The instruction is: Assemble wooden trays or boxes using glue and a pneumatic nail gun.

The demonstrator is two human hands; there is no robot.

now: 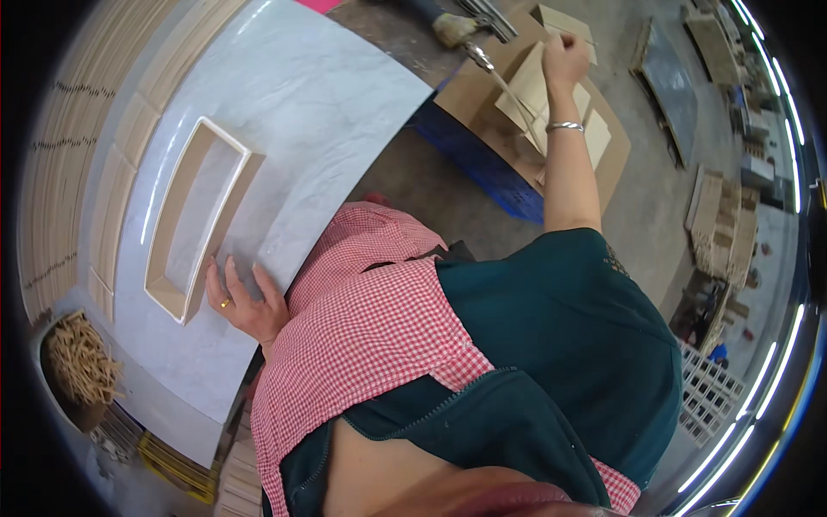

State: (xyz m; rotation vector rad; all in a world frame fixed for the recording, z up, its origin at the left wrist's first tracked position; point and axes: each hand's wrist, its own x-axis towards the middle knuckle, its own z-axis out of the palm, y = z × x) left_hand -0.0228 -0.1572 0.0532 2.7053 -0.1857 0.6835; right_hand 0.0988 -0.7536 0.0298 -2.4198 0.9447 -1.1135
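Note:
A rectangular, open frame of pale wood (164, 289) rests on the light grey tabletop (319, 86). Beside its near long side is my left hand (247, 302), fingers spread and fingertips at the wood, not wrapped round it. My right arm reaches far out over an open cardboard box (616, 142) holding pale thin wooden panels (594, 129). There my right hand (566, 60) is closed with curled fingers, close to a panel; whatever it may hold is hidden. Left of that hand lies a dark air tool (452, 28) with a metal fitting and a hose.
Long stacks of wooden strips (65, 146) line the far left. A round container (86, 418) of small wooden sticks stands at the lower left. Blue sheeting (482, 164) hangs under the box. Pallets and stacked wood (719, 224) are on the floor to the right.

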